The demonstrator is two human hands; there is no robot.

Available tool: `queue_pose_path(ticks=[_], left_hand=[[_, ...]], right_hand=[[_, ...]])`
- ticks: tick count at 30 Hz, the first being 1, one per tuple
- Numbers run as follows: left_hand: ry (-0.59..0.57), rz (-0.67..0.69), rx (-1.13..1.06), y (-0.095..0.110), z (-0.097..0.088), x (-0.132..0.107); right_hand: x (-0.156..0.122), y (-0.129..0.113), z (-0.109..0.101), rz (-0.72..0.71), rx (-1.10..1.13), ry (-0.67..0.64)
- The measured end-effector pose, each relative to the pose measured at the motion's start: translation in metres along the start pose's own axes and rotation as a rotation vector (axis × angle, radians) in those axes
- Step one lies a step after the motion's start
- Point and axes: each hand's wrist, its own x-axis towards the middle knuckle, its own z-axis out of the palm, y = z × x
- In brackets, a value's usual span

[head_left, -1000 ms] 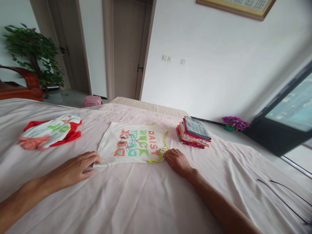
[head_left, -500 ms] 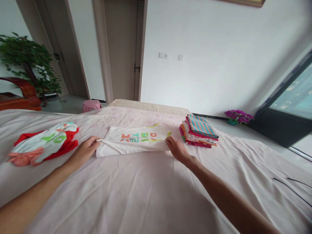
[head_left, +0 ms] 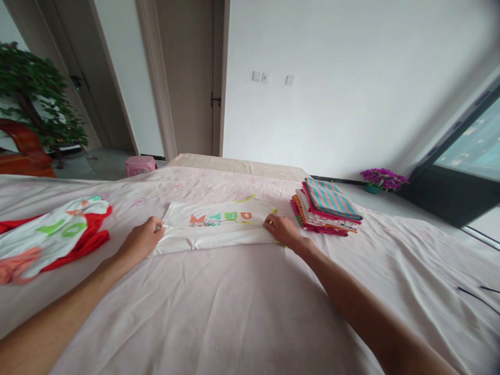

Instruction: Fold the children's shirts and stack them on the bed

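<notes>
A small white shirt (head_left: pixel 219 229) with an orange and green print and yellow trim lies on the pale pink bed sheet (head_left: pixel 234 312), its near edge folded over towards the far side. My left hand (head_left: pixel 141 240) pinches the folded edge at the shirt's left end. At the shirt's right end, my right hand (head_left: pixel 282 230) is closed on the same edge by the yellow trim. Both arms reach forward across the bed.
A stack of folded colourful clothes (head_left: pixel 326 207) sits just right of the shirt. A loose heap of red, white and peach clothes (head_left: pixel 50 237) lies at the left. Beyond the bed are a pink stool (head_left: pixel 139 165), a doorway, a potted plant (head_left: pixel 33 99) and purple flowers (head_left: pixel 384 178).
Both hands lifted the shirt's near edge and carried it away from me, folding the flat shirt in half. The fold now lies lower, and only the top of the print shows.
</notes>
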Motion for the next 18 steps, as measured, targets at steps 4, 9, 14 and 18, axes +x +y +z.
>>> queue_pose_path(ticks=[4, 9, 14, 18], left_hand=[[-0.054, -0.02, 0.069, 0.006, -0.004, -0.009], [0.062, 0.105, 0.139, 0.014, -0.013, -0.029], [0.204, 0.473, 0.15, 0.011, -0.028, -0.065], [0.165, 0.671, 0.235, 0.006, -0.027, -0.081]], right_hand=[[-0.003, 0.002, -0.003, 0.026, -0.035, -0.05], [-0.011, 0.001, -0.008, 0.06, -0.13, 0.027], [-0.042, -0.007, -0.023, -0.222, -0.147, 0.187], [-0.061, -0.012, -0.019, -0.405, -0.222, 0.081]])
